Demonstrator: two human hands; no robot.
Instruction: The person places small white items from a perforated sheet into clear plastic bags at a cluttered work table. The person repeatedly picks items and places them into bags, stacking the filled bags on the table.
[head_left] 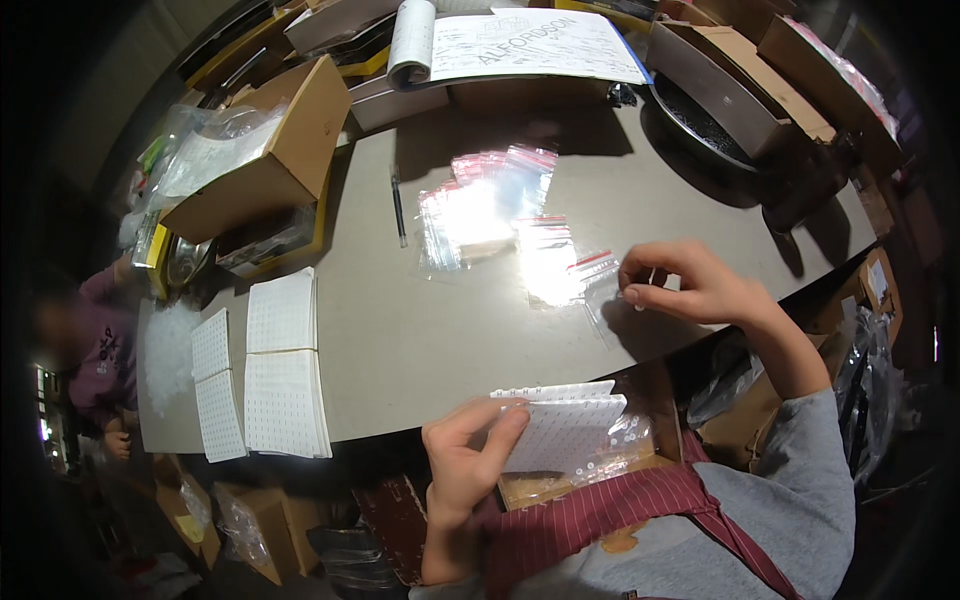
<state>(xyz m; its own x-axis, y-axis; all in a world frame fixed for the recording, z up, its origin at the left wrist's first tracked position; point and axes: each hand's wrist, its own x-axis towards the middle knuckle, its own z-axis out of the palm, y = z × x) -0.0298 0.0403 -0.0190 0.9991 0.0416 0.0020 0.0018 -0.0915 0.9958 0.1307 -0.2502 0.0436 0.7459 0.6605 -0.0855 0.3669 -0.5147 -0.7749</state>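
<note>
My left hand (468, 450) grips a small stack of white printed sheets (560, 430) between thumb and fingers, above the table's near edge. Small round white pieces (625, 432) show at the right side of the stack, close to clear plastic. My right hand (690, 285) is raised over the table with thumb and forefinger pinched. A tiny white round piece (640, 307) shows at these fingertips; its exact kind is too small to tell. Just left of them lies a clear zip bag (598, 278) with a red strip. More clear zip bags (548, 245) lie farther left, partly washed out by glare.
Banded stacks of printed sheets (285, 365) lie at left, near a whitish clear heap (170, 345). A black pen (400, 210), a tilted cardboard box (270, 165), a paper pad (530, 50) and a dark round tray (690, 120) stand around. Another person's purple sleeve (100, 290) is far left.
</note>
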